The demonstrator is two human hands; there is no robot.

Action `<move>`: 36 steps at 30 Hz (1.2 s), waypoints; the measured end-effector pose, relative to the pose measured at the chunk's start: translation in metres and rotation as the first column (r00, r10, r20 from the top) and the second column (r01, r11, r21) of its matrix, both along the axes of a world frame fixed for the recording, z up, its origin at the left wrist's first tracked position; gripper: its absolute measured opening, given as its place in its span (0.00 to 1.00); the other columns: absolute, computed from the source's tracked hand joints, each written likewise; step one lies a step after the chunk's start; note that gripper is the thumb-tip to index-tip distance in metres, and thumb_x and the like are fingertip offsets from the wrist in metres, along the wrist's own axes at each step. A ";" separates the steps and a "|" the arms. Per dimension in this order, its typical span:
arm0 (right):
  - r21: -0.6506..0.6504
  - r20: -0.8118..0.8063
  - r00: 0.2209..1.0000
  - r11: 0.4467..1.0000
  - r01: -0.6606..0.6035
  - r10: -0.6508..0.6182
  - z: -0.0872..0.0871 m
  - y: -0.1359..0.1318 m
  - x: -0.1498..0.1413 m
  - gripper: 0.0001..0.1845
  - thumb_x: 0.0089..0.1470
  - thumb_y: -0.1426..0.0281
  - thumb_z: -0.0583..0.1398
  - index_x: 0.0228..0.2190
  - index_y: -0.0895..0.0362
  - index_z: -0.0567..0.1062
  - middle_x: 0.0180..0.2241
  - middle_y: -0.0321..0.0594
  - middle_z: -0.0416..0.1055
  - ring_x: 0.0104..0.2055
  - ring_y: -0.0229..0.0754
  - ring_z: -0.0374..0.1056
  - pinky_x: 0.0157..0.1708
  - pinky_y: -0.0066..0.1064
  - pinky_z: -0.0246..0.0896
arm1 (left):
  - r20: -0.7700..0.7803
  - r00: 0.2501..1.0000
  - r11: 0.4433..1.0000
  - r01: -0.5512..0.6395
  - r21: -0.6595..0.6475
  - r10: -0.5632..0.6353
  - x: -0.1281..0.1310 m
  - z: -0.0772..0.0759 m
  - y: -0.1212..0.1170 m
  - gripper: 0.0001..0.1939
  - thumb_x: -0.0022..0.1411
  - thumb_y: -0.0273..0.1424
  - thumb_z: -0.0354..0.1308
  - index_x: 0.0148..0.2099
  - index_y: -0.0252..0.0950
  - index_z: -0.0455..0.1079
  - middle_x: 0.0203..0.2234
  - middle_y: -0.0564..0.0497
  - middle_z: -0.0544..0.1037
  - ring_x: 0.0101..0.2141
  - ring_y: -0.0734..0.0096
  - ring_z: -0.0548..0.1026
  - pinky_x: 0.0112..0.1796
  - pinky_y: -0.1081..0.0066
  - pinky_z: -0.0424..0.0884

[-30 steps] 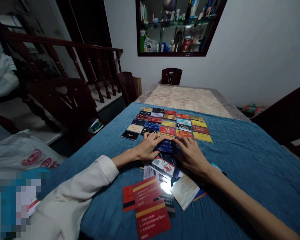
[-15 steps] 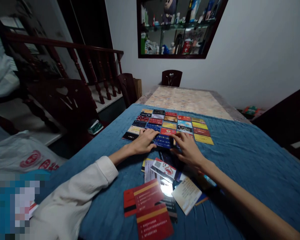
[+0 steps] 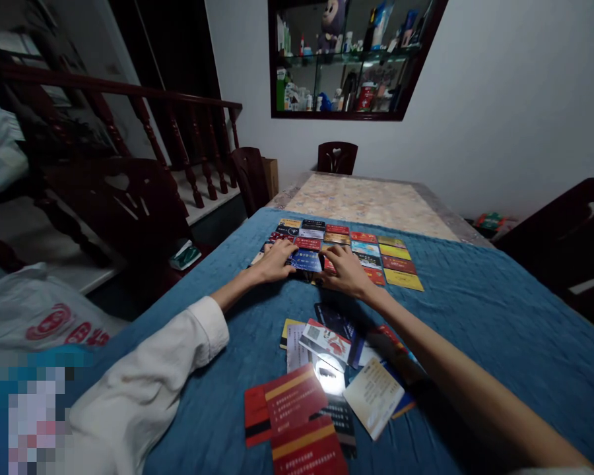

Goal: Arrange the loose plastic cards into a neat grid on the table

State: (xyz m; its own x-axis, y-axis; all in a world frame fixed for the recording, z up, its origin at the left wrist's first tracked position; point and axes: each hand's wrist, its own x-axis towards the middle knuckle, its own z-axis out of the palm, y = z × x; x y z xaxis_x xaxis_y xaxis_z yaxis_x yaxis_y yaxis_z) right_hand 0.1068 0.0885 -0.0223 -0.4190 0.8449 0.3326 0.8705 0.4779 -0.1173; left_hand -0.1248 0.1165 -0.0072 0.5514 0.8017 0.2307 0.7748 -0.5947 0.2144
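- Pinching the left end of a blue card, the fingers of the left hand bend with the thumb just below them.
- At its other end the right hand has its fingers curled in towards the thumb, apparently nipping the right edge; the exact contact is too small to tell.
- Between the two hands, the card's long axis runs from left to right, each hand about equally near, the printed face up.
- Under it and beside it lie rows of laid-out cards; the blue one sits over the second column from the left, and whether it touches those below cannot be told.
- Just on the wearer's side of it, a dark card peeks out; the left hand hides part of the leftmost column, the right hand part of the middle one.
- Nearer the wearer, well apart from the fingers, a loose heap overlaps: a white card with a QR code, a cream card turned aslant, and a red card with a gold stripe.
- All of these rest on the blue cloth over the table, whose patterned far end is uncovered.
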 end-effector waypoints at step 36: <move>-0.174 0.203 0.970 0.970 0.169 -0.133 0.000 0.038 -0.022 0.23 0.60 0.58 0.55 0.52 0.51 0.75 0.52 0.48 0.73 0.56 0.59 0.58 0.45 0.43 0.55 | -0.111 0.992 0.998 -0.058 -0.038 0.053 -0.003 -0.021 0.056 0.19 0.59 0.31 0.56 0.52 0.37 0.73 0.52 0.44 0.76 0.54 0.53 0.69 0.54 0.54 0.63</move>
State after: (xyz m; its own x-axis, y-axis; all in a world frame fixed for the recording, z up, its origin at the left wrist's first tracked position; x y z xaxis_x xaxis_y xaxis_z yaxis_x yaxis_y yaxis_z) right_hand 0.0850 0.1264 -0.0222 -0.3213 0.9429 0.0883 0.9458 0.3241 -0.0194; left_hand -0.1273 0.1725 -0.0284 0.5261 0.8393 0.1370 0.8267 -0.5425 0.1492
